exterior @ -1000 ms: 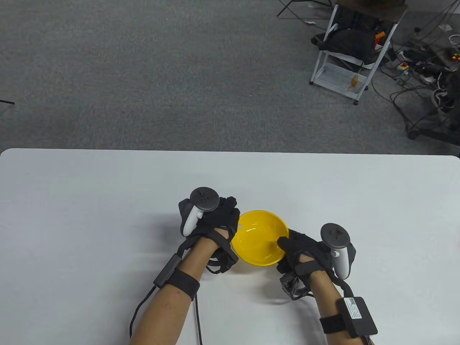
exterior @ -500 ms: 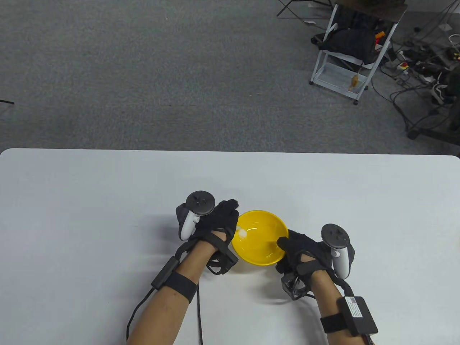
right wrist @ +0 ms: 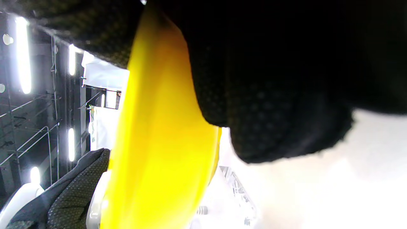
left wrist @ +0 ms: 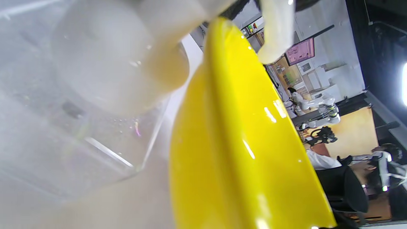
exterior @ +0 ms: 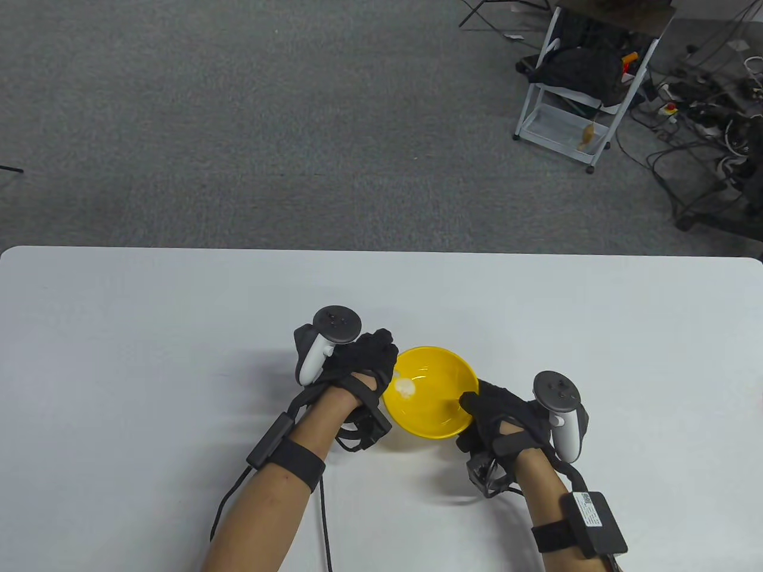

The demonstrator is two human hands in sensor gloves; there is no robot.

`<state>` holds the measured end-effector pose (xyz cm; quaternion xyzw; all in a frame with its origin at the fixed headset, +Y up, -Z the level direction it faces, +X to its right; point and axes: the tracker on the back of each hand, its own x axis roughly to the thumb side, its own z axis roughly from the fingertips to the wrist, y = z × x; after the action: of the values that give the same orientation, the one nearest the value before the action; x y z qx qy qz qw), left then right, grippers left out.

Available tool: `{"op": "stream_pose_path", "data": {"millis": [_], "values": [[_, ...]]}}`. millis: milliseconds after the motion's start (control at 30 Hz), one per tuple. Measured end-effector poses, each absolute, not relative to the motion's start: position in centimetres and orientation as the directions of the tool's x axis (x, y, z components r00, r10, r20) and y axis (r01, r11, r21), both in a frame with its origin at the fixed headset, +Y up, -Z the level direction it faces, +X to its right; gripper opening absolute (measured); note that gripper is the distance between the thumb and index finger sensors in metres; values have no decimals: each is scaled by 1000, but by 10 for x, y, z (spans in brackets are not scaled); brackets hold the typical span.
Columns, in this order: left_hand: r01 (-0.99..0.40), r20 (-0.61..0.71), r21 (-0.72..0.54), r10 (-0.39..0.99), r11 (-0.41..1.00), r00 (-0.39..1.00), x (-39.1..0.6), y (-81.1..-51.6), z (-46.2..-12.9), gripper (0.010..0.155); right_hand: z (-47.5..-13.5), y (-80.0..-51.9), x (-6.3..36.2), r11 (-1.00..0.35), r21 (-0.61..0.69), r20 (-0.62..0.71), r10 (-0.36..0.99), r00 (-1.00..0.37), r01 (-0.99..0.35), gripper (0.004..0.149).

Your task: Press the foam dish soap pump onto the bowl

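White tabletop (exterior: 149,333) under you: your left hand (exterior: 351,363) is closed over the soap pump (left wrist: 105,82), foam (exterior: 405,387) just past its fingers inside the yellow bowl (exterior: 438,411), whose rim your right hand (exterior: 501,417) pinches; press off-centre and the bottle may tip.

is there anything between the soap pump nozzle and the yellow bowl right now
Nothing visible does. The left hand covers the soap bottle beside the yellow bowl, its nozzle reaches over the rim, and a white dab of foam already lies inside. The right hand holds the opposite rim.
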<state>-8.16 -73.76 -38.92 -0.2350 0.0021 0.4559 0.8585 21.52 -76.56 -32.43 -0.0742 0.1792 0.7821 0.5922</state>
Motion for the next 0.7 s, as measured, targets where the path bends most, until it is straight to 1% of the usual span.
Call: {"op": "stream_pose_path", "data": {"millis": [133,200,333,633,700], "values": [[-813,-209,-376,815,444,541,-81,-741,-388,67,-325,-766,215,-239,192,-329,898,-292,-952,63],[-816,-197,-364,819,449,539,-81,-743,-388,67,-324,-767,215,-235,191,-331,899,-288,-953,63],[-811,-187,-386,824,439,535,-81,-744,-388,67,-324,-767,215,-233,196,-329,900,-288,-952,63],[-826,-160,-337,838,451,522,-81,-752,-385,67,-325,-768,214,-225,196,-336,899,-281,-954,63],[-828,-169,-352,841,436,514,-81,-753,-386,67,-325,-768,215,-221,195,-336,900,-277,-956,63]]}}
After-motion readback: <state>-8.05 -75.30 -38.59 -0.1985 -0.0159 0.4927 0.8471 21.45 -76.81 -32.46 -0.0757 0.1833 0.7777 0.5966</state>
